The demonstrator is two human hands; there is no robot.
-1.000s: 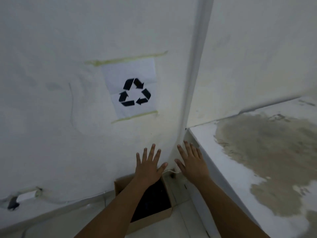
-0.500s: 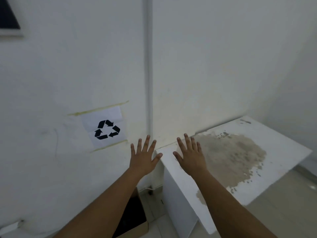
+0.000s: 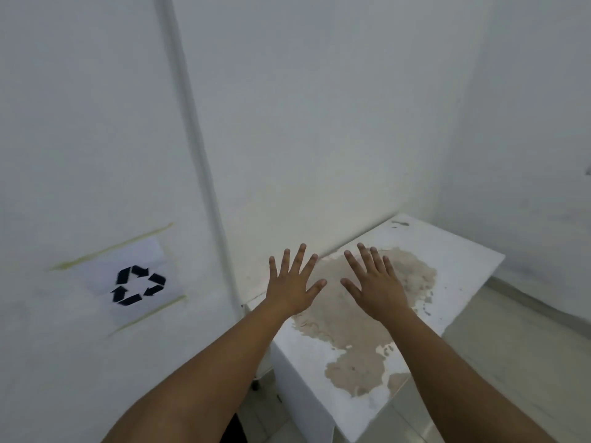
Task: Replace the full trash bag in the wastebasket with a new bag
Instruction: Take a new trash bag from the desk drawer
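My left hand (image 3: 292,282) and my right hand (image 3: 375,284) are stretched out side by side, palms down, fingers spread, holding nothing. Both hover over the left part of a white table (image 3: 460,266) with a large brown stain. Of the wastebasket, only a dark sliver (image 3: 235,431) shows at the bottom edge beside my left forearm; the rest is out of view. No trash bag is visible.
A paper sign with a black recycling symbol (image 3: 137,284) is taped to the white wall on the left. A vertical white conduit (image 3: 195,148) runs down the wall. The table stands in a corner of white walls, with pale tiled floor (image 3: 511,362) to its right.
The view has swung up and to the right. The cardboard box with the black bag has slid almost out of view at the bottom. My hands stay open and now hover over the stained table.
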